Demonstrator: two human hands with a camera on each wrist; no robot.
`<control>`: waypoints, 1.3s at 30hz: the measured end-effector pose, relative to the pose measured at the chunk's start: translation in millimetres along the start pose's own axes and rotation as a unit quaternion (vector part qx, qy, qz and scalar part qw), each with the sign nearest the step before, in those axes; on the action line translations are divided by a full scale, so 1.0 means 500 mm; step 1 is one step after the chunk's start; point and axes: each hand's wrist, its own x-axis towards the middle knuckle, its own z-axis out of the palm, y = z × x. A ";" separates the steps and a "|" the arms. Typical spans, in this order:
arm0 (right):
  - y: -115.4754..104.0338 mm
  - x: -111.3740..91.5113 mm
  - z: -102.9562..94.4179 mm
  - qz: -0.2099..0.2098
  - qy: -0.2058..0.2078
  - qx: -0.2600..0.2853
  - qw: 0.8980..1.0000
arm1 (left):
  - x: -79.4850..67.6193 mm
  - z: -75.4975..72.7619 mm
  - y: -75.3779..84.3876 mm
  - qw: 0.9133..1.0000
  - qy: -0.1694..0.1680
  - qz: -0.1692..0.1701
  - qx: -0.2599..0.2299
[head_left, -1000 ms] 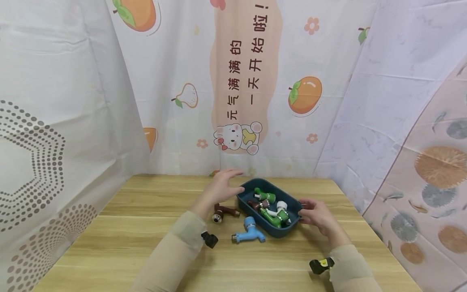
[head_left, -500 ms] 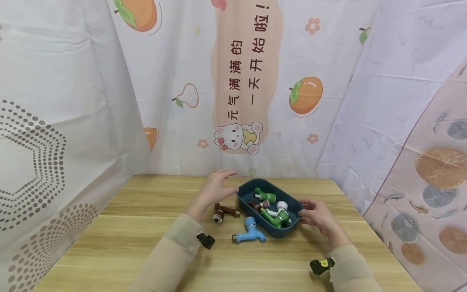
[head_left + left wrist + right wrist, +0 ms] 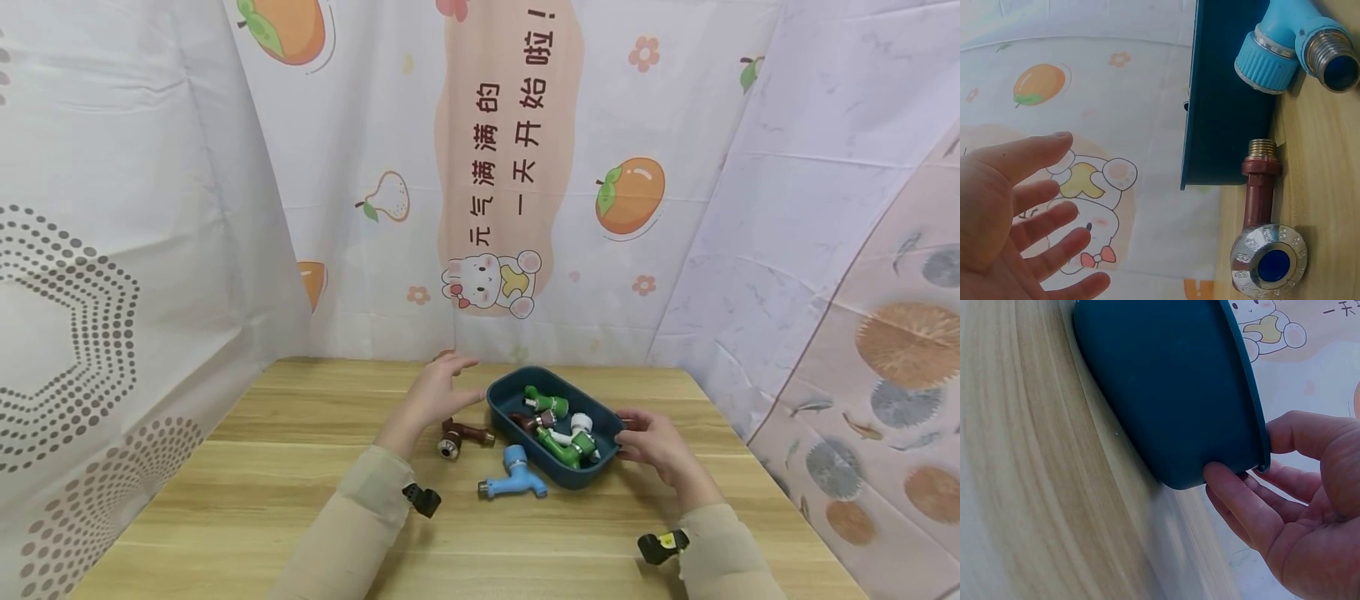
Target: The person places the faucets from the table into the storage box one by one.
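Observation:
A dark teal plastic bin (image 3: 510,396) stands at an angle on the table. Inside lie two green taps (image 3: 550,406), a brown tap (image 3: 525,421) and a white tap (image 3: 581,423). My right hand (image 3: 656,450) grips the bin's right end, thumb at the rim and fingers against the outer wall (image 3: 1172,394) in the right wrist view. Off the bin's left end, my left hand (image 3: 427,402) hovers with fingers spread and nothing in it. Below it, outside the bin, lie a brown tap (image 3: 1260,194) and a blue tap (image 3: 1266,62).
The wooden table (image 3: 300,467) reaches back to a white printed curtain (image 3: 360,275). More curtains hang along the left and right sides. Each wrist carries a small black camera, such as the left wrist's camera (image 3: 422,500).
My left hand has drawn back leftward, away from the bin's left rim. The right hand, the bin and the taps stay as they were.

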 end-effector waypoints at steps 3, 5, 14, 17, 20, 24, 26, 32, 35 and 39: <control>0.000 0.000 0.000 -0.001 -0.001 0.002 1.000 | -0.003 0.001 -0.005 1.000 -0.003 -0.005 -0.001; -0.002 -0.001 0.001 -0.001 -0.001 0.000 1.000 | -0.005 0.002 -0.008 1.000 -0.007 -0.012 0.000; 0.003 -0.001 0.003 -0.001 0.001 0.016 1.000 | -0.017 0.008 -0.024 0.999 -0.018 -0.037 0.000; 0.003 -0.001 0.003 -0.001 0.000 0.015 1.000 | -0.020 0.010 -0.030 0.999 -0.017 -0.037 -0.008; 0.001 -0.002 0.002 -0.002 -0.001 0.012 1.000 | -0.022 0.012 -0.036 0.999 -0.018 -0.036 -0.012; 0.000 -0.002 0.001 -0.001 -0.002 0.010 1.000 | -0.027 0.017 -0.046 0.999 -0.024 -0.039 -0.016; 0.000 -0.001 0.000 -0.001 -0.003 0.010 1.000 | -0.029 0.020 -0.052 0.998 -0.031 -0.043 -0.021; 0.001 0.000 0.000 -0.001 -0.004 0.007 1.000 | -0.037 0.026 -0.064 0.997 -0.058 -0.047 -0.032; 0.000 -0.001 0.000 0.000 -0.004 0.008 1.000 | -0.041 0.028 -0.069 0.996 -0.067 -0.046 -0.035; -0.003 -0.001 0.000 0.001 -0.006 0.009 1.000 | -0.047 0.030 -0.073 0.995 -0.072 -0.049 -0.037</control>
